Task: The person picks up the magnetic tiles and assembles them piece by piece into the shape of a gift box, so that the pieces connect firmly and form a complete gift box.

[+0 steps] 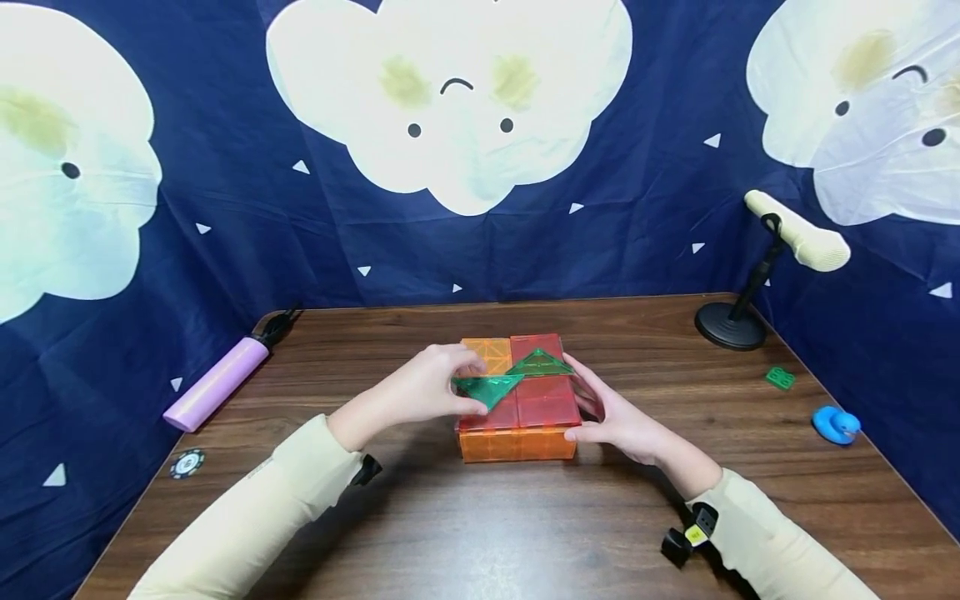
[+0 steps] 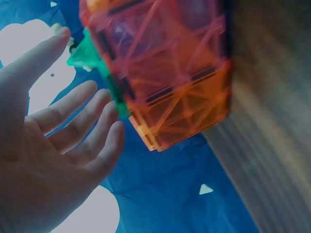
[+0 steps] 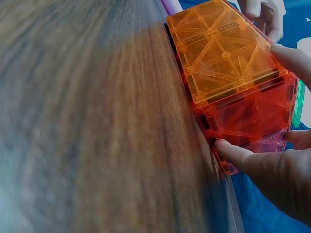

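Note:
A low box of see-through magnetic tiles [image 1: 517,444] stands mid-table, orange at the front, with red and orange tiles on top. Over its left side, my left hand [image 1: 431,385] pinches a green triangle tile [image 1: 487,388] between thumb and fingers, tilted above the top. The exact fingertip contact is unclear in the left wrist view. Another green triangle tile [image 1: 540,364] sits on the box's top, its corner meeting the first. My right hand [image 1: 618,425] grips the box's right side, thumb at the front corner and fingers towards the back; the right wrist view shows its thumb [image 3: 291,58] against the orange tiles.
At the left lie a lilac cylinder [image 1: 217,383] with a black end and a poker chip [image 1: 187,463]. On the right are a black stand [image 1: 730,325] with a cream-coloured tube, a green toy block [image 1: 780,378] and a blue rubber duck [image 1: 835,425]. A cloud-patterned curtain [image 1: 487,267] hangs behind.

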{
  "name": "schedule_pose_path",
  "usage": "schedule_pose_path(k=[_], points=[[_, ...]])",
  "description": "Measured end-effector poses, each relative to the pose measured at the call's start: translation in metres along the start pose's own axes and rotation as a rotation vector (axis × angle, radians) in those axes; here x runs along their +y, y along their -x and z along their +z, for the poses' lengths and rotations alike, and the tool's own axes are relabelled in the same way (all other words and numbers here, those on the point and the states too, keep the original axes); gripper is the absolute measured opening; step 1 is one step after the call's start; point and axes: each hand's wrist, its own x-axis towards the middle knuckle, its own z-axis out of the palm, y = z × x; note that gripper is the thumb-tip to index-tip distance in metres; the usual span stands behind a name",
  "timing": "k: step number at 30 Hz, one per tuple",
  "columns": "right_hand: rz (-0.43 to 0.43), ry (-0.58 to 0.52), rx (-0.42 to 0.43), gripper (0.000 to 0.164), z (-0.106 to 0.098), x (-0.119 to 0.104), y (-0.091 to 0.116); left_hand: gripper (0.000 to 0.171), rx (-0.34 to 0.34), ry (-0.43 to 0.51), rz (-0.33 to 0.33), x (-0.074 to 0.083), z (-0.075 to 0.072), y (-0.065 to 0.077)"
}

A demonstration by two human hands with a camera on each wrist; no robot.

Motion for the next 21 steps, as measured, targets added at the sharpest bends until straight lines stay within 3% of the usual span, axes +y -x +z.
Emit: schedule_pose_path(k=[7, 14, 21], points=[[0.002, 0.005, -0.001, 0.103, 0.000, 0.000, 0.000, 0.046, 0.056, -0.091, 0.031, -0.002, 0.017, 0.006], [-0.005, 0.005, -0.009, 0.103, 0.000, -0.001, -0.001, 0.041, 0.080, -0.109, 0.034, -0.003, 0.019, 0.003], [0.003, 0.007, -0.004, 0.103, 0.000, -0.001, 0.000, 0.032, 0.091, -0.049, 0.093, -0.010, 0.019, 0.001]])
